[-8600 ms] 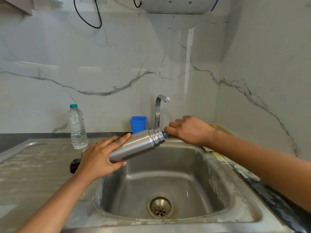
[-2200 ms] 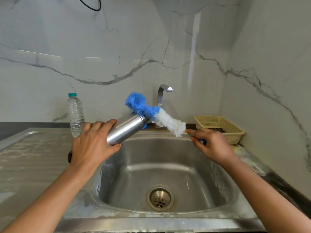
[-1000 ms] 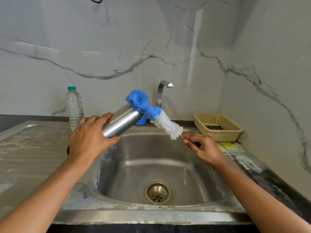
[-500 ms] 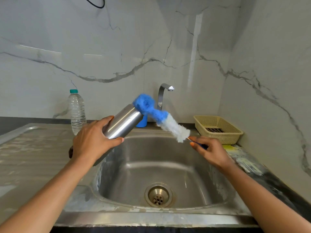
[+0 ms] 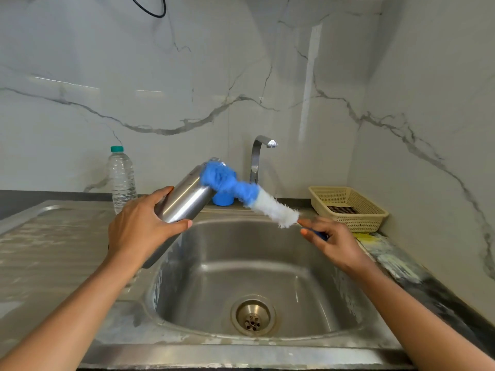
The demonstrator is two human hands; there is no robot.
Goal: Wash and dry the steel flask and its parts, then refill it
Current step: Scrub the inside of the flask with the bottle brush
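- Our left hand [image 5: 139, 231] grips the steel flask [image 5: 184, 199], tilted over the sink [image 5: 166, 290] edge.
- Our right hand [image 5: 332, 239] pinches the bottle brush [image 5: 251, 196] handle, its blue tip at the flask's mouth.

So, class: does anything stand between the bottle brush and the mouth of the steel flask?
Nothing visible does. The bottle brush has its blue tip right at the mouth of the steel flask, which the left hand grips tilted; the right hand pinches the handle.
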